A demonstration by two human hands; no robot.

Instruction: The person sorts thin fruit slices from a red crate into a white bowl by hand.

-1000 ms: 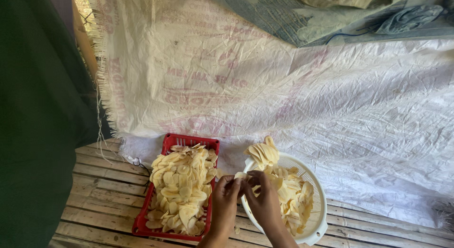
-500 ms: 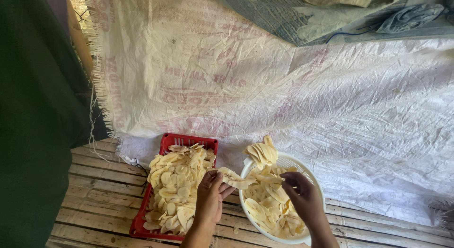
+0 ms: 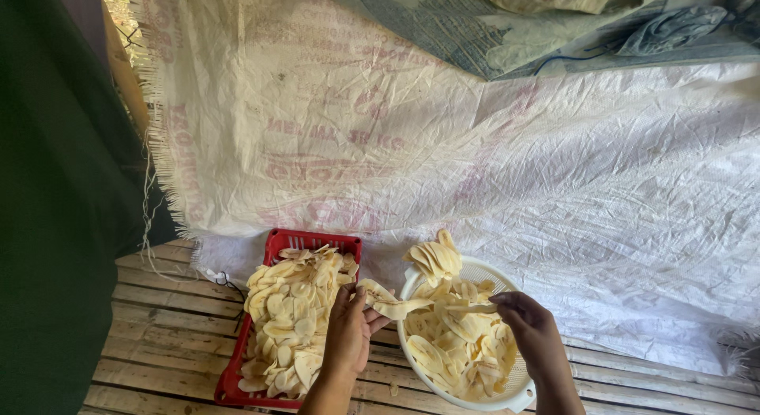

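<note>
A: What does the person's left hand [image 3: 348,336] hold?

B: It is closed around 2 or 3 pale yellow, thin oval fruit slices [image 3: 388,302], gripped by thumb and fingers. The slices stick out to the right, over the gap between the red rectangular plastic basket [image 3: 279,242] and the white round plastic colander [image 3: 522,390].

A: And the right hand [image 3: 534,336]?

B: It is inside the colander, fingers curled onto a long pale slice [image 3: 469,308] lying on the heap there. It appears to pinch that slice, though the fingertips are partly hidden.

A: Where do the containers stand?

B: Side by side on a slatted bamboo floor [image 3: 158,328], the basket to the left, both heaped with slices. A stack of slices [image 3: 434,259] rests on the colander's far rim. Behind hangs a white woven plastic sheet with faded pink print [image 3: 443,146], and dark green cloth [image 3: 55,225] fills the left edge.
</note>
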